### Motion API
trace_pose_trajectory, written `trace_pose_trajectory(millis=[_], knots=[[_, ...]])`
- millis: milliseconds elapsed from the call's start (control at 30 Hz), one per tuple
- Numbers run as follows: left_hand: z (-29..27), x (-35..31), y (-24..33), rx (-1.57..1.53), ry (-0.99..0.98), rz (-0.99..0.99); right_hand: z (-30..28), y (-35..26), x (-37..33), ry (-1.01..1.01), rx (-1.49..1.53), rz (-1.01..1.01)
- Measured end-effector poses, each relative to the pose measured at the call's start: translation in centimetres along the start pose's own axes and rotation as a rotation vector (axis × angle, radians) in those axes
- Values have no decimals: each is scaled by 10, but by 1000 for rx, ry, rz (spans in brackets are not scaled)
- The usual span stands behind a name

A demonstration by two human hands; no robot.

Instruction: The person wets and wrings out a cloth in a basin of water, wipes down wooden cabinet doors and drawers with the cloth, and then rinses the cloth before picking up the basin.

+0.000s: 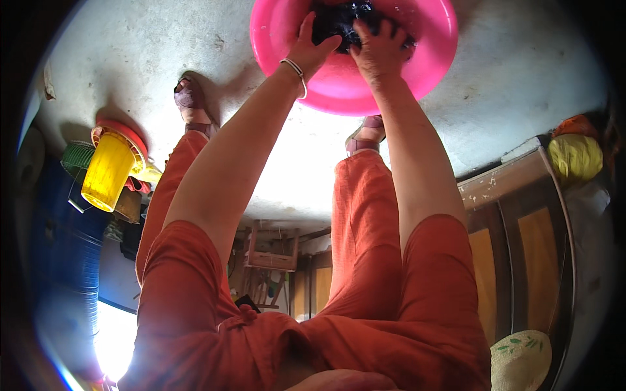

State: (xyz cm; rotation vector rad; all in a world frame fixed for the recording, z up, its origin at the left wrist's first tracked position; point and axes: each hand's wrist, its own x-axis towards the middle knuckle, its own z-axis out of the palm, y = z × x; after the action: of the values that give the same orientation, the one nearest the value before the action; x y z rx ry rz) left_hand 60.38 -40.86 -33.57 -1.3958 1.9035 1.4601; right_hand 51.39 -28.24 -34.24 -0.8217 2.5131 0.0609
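A round pink basin (427,49) stands on the floor in front of me, cut off by the top edge of the view. In it lies a dark, wet, shiny heap of what looks like cloth (336,21). My left hand (315,53), with a pale bangle (297,77) at the wrist, reaches over the near rim to the heap's left side, thumb and forefinger apart. On the heap's right side rests my right hand (380,53), its fingers spread over the dark material. Neither hand is visibly closed round it.
My shoes (189,94) are on the concrete floor (280,176) behind the basin's near rim. At left are a yellow bucket-like container (107,173), a green wire basket (76,159) and a blue barrel (72,241). At right are a wooden cabinet (512,251), a yellow bag (575,158) and a straw hat (520,363).
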Motion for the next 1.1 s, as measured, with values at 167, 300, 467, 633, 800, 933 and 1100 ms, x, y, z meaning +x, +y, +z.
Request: trace_pose_trajectory(millis=[167, 300, 467, 633, 800, 933, 1100], knots=[[-11, -7, 51, -476, -419, -522, -9, 2, -6, -36, 69, -131], [-14, 9, 22, -617, -327, -598, -66, -25, -46, 92, 567, -145], [-26, 9, 25, -1142, -813, -670, -133, -42, -86, 75, 960, -361], [-33, -1, 34, -1063, -1017, -709, -159, -23, -92, -256, 1407, -195], [-33, -46, 62, -1116, -624, -400, -140, -5, -53, -39, 1947, 320], [-24, -64, 83, -975, -751, -369, -99, 4, -21, 37, 1880, 460], [-32, -77, 89, -722, -793, -320, -71, 2, -24, -215, 2185, 593]])
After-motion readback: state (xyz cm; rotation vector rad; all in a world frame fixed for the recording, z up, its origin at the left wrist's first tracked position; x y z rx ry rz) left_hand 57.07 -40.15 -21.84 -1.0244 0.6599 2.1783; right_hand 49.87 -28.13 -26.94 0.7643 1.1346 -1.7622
